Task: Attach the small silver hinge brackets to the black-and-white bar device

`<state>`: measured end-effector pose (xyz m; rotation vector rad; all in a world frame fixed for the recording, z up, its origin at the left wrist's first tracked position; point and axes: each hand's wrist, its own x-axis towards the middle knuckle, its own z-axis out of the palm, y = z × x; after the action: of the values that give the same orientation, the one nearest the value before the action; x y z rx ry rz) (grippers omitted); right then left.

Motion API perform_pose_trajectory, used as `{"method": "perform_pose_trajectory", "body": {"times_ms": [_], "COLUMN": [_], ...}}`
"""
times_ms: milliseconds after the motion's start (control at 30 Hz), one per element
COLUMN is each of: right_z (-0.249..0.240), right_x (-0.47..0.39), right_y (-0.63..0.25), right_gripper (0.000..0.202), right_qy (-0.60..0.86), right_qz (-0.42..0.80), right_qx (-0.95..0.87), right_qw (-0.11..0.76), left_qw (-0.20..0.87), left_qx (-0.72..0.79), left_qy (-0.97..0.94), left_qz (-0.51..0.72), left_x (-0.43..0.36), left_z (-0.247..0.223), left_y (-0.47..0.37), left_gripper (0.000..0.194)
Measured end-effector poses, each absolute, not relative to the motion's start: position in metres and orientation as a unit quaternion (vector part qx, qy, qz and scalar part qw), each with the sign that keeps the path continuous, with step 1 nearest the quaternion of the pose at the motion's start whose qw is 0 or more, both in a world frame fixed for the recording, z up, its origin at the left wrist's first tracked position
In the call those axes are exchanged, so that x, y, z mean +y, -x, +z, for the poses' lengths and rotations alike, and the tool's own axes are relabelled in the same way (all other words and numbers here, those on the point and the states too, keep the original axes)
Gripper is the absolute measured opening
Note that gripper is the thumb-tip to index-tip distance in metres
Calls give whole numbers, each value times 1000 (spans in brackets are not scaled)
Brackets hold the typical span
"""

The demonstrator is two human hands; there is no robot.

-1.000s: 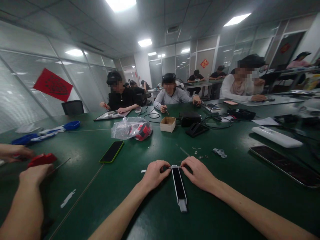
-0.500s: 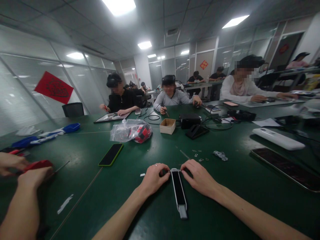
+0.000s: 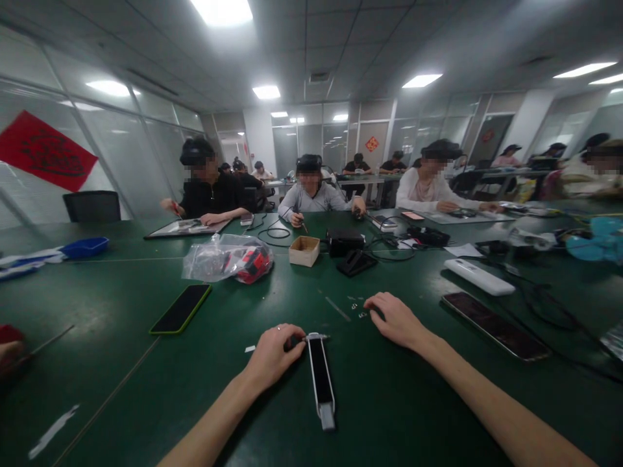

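Note:
A long narrow device (image 3: 320, 370) with a black strip in a white frame lies on the green table, a grey tab at its near end. A thin metal rod (image 3: 325, 336) juts out to the right at its far end. My left hand (image 3: 272, 357) is at the left of that end, thumb and forefinger closed, apparently on the rod's other end, which the fingers hide. Farther right, my right hand (image 3: 396, 321) is off the device, fingers curved with a gap at the thumb. Its fingertips are beside several tiny pale pieces (image 3: 362, 315).
Left of my hands lies a green-edged phone (image 3: 181, 309); a larger phone (image 3: 494, 324) and a white device (image 3: 479, 277) are at right. Beyond are a plastic bag (image 3: 226, 257), a small box (image 3: 304, 251) and cables. Co-workers sit across; another person's hand (image 3: 10, 357) shows at left.
My right hand has let go at the device's far end and moved right and away toward the tiny pieces. My left hand stays at the device. The camera has turned right.

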<state>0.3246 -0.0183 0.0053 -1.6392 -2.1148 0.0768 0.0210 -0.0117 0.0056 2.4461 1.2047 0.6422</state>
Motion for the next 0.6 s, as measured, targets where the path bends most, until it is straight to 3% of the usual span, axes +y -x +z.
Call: {"method": "perform_pose_trajectory", "body": {"times_ms": [167, 600], "right_z": [2, -4], "right_x": [-14, -9], "right_y": [-347, -312], "right_gripper": [25, 32], "right_qy": [586, 579], "right_qz": [23, -58], "right_qx": [-791, -792], "right_qw": [176, 183], "left_qw": [185, 189], "left_qx": [419, 420], "left_qy": [-861, -858], "left_qz": [222, 227], "left_x": [-12, -13], "left_z": [7, 7], "left_y": [-21, -20], "left_gripper": [19, 19]}}
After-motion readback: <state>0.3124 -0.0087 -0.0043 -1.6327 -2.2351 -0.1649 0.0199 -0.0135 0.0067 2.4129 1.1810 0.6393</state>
